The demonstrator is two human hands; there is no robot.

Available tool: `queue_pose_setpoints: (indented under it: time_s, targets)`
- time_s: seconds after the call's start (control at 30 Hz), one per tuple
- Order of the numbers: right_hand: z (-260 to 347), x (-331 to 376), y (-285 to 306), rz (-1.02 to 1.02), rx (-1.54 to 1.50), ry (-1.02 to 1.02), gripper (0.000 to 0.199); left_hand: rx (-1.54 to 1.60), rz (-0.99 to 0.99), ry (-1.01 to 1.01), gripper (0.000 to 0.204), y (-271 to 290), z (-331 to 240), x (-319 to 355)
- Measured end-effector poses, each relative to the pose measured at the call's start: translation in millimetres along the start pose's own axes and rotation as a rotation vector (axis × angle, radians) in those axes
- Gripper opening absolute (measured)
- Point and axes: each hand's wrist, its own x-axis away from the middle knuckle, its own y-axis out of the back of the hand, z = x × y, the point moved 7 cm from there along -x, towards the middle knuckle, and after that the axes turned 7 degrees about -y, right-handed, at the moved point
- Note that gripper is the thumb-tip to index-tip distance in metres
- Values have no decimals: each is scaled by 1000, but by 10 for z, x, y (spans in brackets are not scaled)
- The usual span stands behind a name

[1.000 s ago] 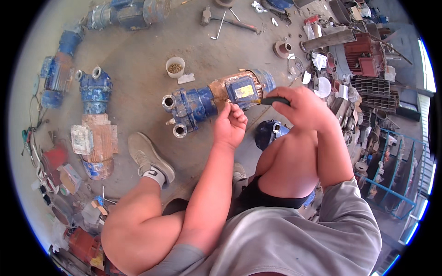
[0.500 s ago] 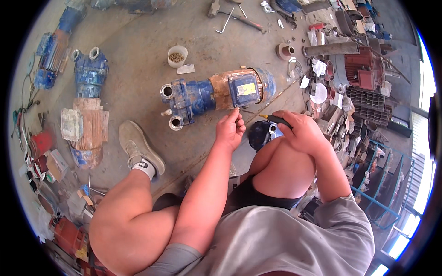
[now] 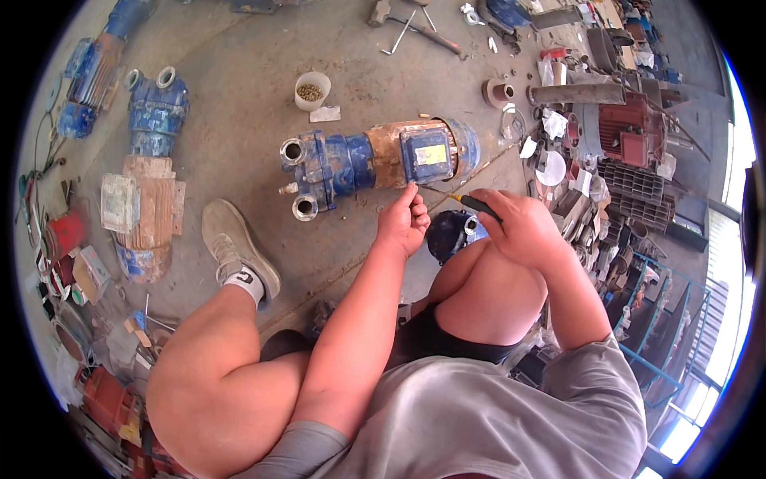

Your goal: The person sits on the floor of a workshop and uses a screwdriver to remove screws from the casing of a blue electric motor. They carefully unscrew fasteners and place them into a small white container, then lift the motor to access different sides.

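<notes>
A blue and rusty-brown motor pump [image 3: 341,165] lies on its side on the floor in front of me. My left hand [image 3: 404,220] is closed, thumb and forefinger pinched at the near corner of its blue terminal box [image 3: 426,157]. What the pinch holds is too small to make out. My right hand [image 3: 519,227] grips the black and yellow handle of a screwdriver [image 3: 479,207]. The thin shaft points left toward my left fingertips, and its tip is hard to see against the box's near edge.
A white cup [image 3: 312,91] of small brass-coloured parts stands beyond the pump. A hammer [image 3: 414,29] lies at the far side. Another blue motor pump [image 3: 148,188] rests at left, a dark blue round part [image 3: 449,235] by my right knee. Mixed metal parts crowd the right.
The view has shifted slightly. Both hands keep nearly the same place by the terminal box, with the screwdriver still pointing at the left fingertips.
</notes>
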Motion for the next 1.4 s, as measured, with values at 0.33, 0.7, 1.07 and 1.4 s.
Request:
queue_pose_setpoints:
  time_s: [0.33, 0.7, 1.07, 1.4]
  targets:
    - [247, -274, 12, 170, 293, 32, 29, -604, -261, -211, 26, 1286, -456, -159]
    - [266, -270, 68, 163, 332, -38, 34, -1336, -737, -544, 21, 2098, -1154, -94]
    - [271, -209, -6, 116, 392, -73, 34, -1623, -779, -151, 70, 1952, -1353, -400]
    - [252, -200, -6, 91, 460, -46, 31, -1684, -795, -57, 64, 2008, -1103, -851]
